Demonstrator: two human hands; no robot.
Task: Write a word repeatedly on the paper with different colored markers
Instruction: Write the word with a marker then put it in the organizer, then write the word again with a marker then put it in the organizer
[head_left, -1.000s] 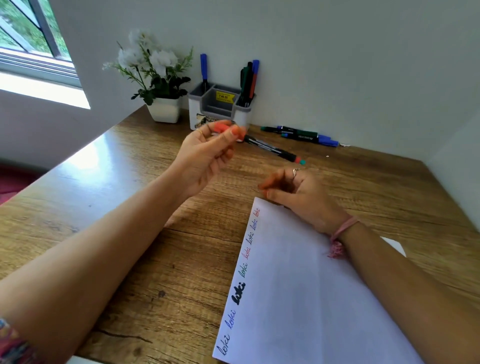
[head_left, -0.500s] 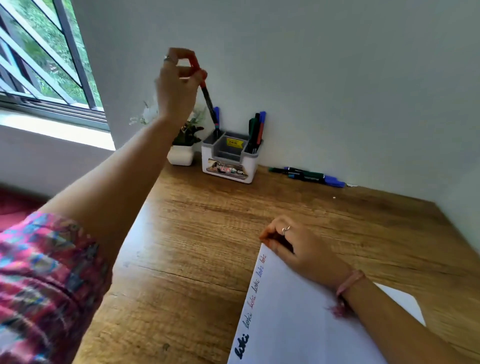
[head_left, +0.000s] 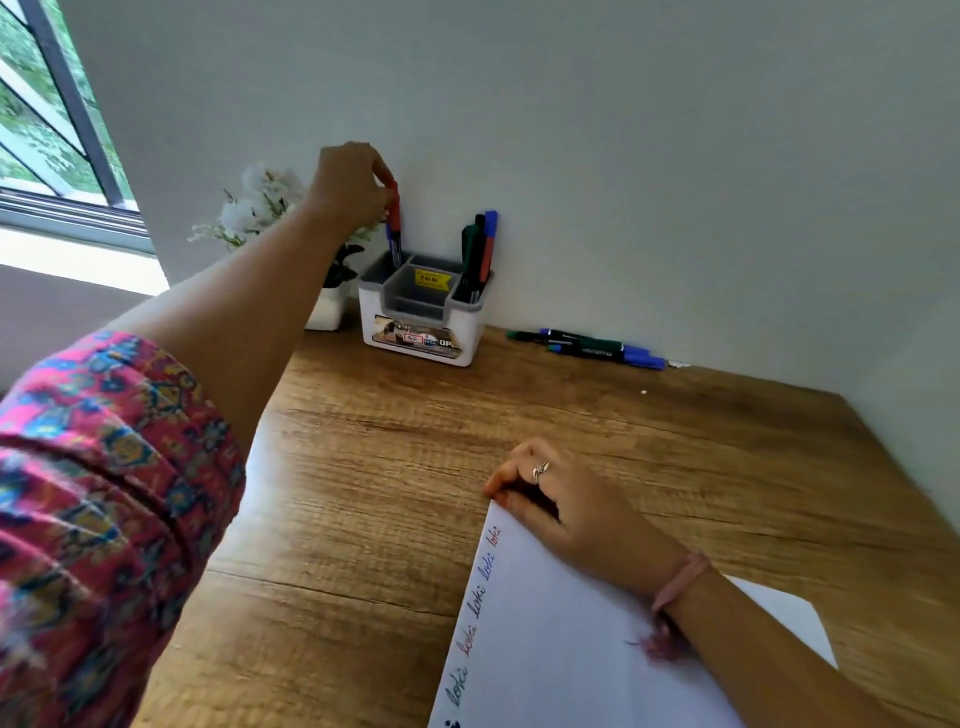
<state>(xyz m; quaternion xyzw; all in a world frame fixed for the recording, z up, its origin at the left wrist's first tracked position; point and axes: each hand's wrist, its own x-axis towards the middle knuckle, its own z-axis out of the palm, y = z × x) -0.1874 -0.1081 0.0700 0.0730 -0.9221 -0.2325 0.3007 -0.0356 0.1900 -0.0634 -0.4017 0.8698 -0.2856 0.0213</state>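
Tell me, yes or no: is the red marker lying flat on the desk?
No. The left hand pinches the red marker upright, its lower end in the organizer's left compartment.

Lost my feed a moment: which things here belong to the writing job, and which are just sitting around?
Job: left hand pinching red marker into organizer; right hand on paper; loose markers.
Idle: flower pot, window.

Her left arm is stretching far forward, the left hand pinching with its fingertips, while the right hand is resting near, fingers curled.
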